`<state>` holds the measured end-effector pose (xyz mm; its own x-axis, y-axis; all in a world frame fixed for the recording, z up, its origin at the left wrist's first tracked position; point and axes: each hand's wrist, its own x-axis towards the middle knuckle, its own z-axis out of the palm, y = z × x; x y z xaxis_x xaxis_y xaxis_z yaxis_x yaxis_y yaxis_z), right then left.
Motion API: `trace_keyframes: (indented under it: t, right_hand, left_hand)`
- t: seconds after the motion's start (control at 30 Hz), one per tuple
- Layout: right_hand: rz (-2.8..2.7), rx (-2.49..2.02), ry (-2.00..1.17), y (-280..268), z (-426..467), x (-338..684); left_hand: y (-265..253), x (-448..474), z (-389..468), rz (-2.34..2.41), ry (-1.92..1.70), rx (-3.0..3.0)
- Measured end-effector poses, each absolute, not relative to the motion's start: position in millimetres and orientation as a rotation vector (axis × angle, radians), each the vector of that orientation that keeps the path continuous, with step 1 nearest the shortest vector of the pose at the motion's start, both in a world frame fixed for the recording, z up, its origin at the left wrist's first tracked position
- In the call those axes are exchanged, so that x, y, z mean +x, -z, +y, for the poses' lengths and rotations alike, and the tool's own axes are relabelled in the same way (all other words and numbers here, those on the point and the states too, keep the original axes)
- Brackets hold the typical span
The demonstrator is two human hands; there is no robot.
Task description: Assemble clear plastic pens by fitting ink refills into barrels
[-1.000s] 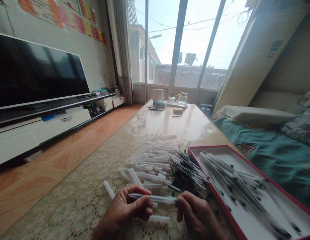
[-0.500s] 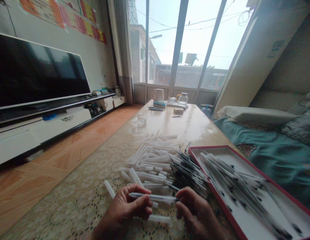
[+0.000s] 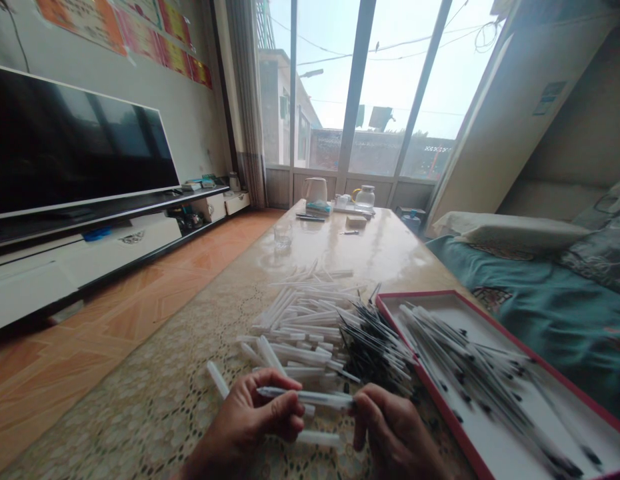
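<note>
A translucent pen [image 3: 323, 398] lies nearly level between my two hands, just above the table. Thumb and forefinger of my left hand [image 3: 263, 410] pinch it near its pointed left end. My right hand [image 3: 385, 420] is closed at the other end, its thumb and fingers pressed together around the pen's tip. Beyond my hands, white pen barrels [image 3: 300, 320] lie in a loose heap, with a bunch of dark-ended refills [image 3: 375, 343] touching its right side. One loose barrel [image 3: 317, 438] sits below the held pen, another [image 3: 218, 380] left of it.
At the right, a red-rimmed tray [image 3: 447, 296] holds many pens with dark ends. Farther along the patterned table [image 3: 155, 373] stand a drinking glass [image 3: 283, 237], a glass pitcher [image 3: 365, 198] and a tissue pack [image 3: 317, 208]. A teal-covered sofa [image 3: 555, 300] borders the right side.
My right fingers have closed in on the right end of the pen, where they were a little apart before. My left hand keeps its pinch almost unmoved.
</note>
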<state>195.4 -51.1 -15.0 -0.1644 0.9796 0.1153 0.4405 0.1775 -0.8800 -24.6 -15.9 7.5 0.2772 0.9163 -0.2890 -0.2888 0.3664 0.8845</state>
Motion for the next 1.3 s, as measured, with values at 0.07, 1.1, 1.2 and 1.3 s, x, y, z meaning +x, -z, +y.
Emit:
trace_keyframes:
  t: [0.07,1.1,1.2,1.3]
  right_hand:
    - [-1.724,-1.340,-0.904,15.1,-51.3,195.0]
    - [-1.495,-1.390,-0.657,2.2,-47.9,214.1]
    - [-1.265,-1.468,-0.545,-2.6,-43.0,236.8]
    - [-1.159,-1.584,-0.416,-1.2,-37.5,250.7]
  left_hand:
    - [-6.6,-24.3,-16.1,0.948,-0.939,0.832]
    - [-1.5,-45.1,2.7,0.987,-1.113,0.790]
    - [-6.4,-58.8,11.3,1.051,-1.207,0.816]
    - [-9.6,-65.2,15.5,1.166,-1.157,1.057]
